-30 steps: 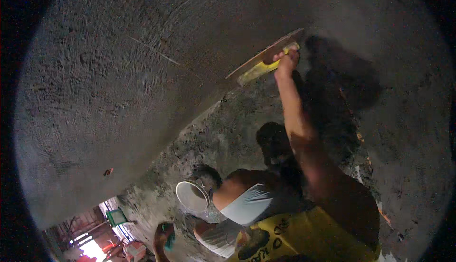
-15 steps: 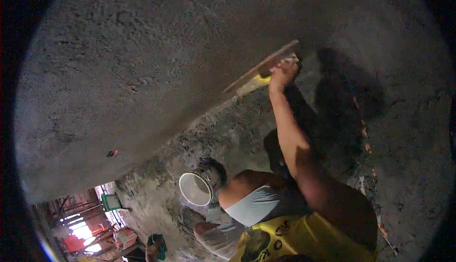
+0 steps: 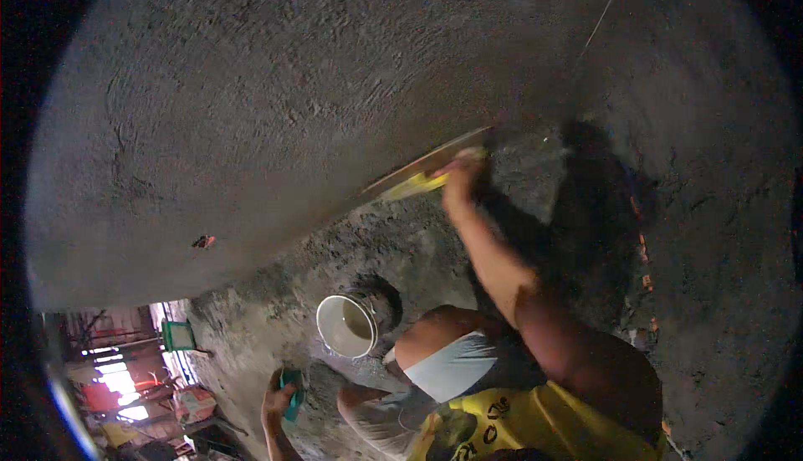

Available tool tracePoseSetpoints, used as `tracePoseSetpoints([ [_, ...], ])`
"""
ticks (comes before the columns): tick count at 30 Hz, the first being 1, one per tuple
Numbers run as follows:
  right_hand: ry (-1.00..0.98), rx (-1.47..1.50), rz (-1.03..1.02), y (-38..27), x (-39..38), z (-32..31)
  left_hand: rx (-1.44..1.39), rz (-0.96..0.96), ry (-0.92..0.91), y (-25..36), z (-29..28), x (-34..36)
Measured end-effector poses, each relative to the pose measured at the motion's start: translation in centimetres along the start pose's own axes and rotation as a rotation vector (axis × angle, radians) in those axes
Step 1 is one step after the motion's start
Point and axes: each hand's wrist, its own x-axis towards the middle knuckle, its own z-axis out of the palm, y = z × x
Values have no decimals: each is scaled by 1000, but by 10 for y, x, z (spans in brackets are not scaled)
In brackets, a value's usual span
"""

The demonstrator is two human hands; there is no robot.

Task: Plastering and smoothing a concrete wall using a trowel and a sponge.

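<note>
My right hand (image 3: 465,178) grips a long, flat plastering float (image 3: 431,158) with a yellow back. The float's long edge lies against the grey mortar wall (image 3: 276,101), close to where the wall meets the rough floor. Motion smears the fingers somewhat. At the lower left my left hand (image 3: 276,396) is closed around a small teal-green object (image 3: 292,393), whose kind I cannot make out. It is held above the floor, apart from the wall. Between my hands stands a bucket (image 3: 345,327) with a white rim, beside my bent knee.
Rough mortar ground (image 3: 242,319) runs along the wall's foot. A small reddish thing (image 3: 203,242) sticks out of the wall. At the lower left are a green frame (image 3: 178,335) and red items (image 3: 102,396) in a bright opening. An orange broken line (image 3: 643,260) runs down the right.
My right hand and the float have moved down and left along the wall. My left hand has risen further into view with the teal-green object.
</note>
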Motion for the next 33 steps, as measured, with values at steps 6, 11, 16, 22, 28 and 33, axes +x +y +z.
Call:
tracePoseSetpoints([
  [6,-156,716,877,-248,-210,164,361,63,222,-42,-55,-25],
  [11,-745,155,61,-125,-186,9,476,111,140,-46,8,28],
  [16,-803,24,207,-102,-169,-46,645,188,140,-39,46,69],
  [22,-1110,34,835,-180,-216,-36,730,344,294,-40,48,66],
  [28,-1482,-175,708,-290,-286,-19,319,356,565,-37,68,-12],
  [33,-1418,141,17,-483,-258,144,260,256,922,-51,5,-96],
])
